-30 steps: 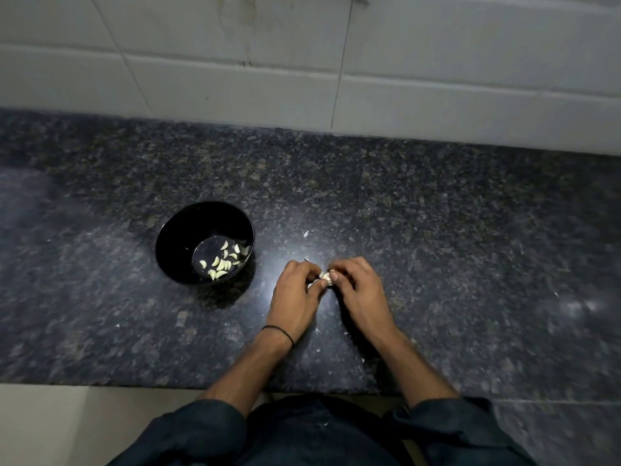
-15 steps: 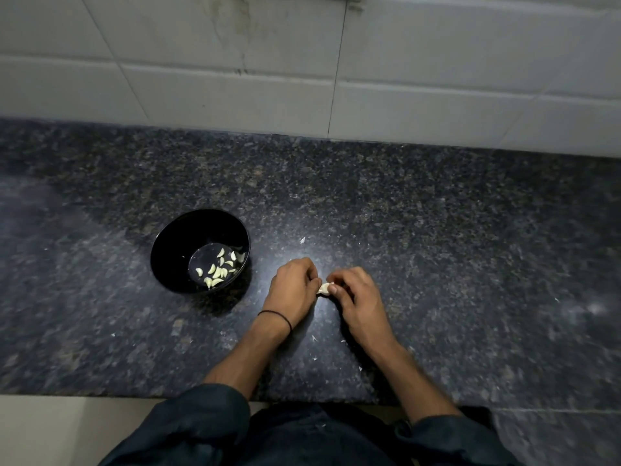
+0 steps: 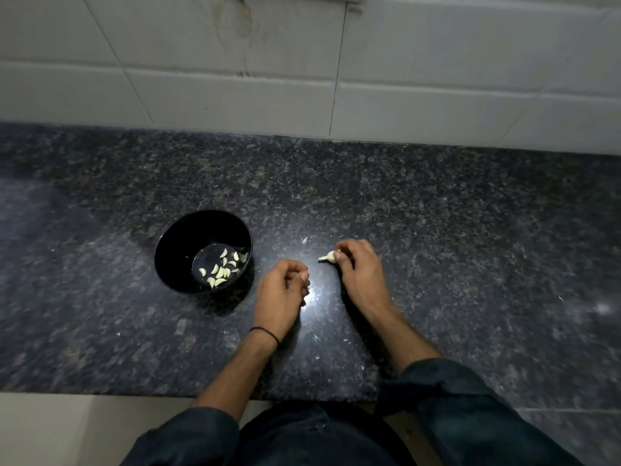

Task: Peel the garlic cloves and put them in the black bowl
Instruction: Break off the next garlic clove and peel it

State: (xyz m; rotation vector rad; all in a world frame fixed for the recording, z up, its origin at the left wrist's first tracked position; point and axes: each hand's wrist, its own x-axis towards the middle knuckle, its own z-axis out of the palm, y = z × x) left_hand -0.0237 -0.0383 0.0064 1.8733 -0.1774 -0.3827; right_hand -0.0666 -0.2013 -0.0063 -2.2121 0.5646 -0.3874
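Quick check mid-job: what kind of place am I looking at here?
Most likely a kitchen: dark speckled stone countertop against a white tiled wall, peeled garlic cloves in a black bowl, another clove pinched in the right hand.

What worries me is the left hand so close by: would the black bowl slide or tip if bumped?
The black bowl probably slides rather than tips: it sits upright on a glossy granite counter. It is likely light, holding only a few peeled cloves, which could shift inside.
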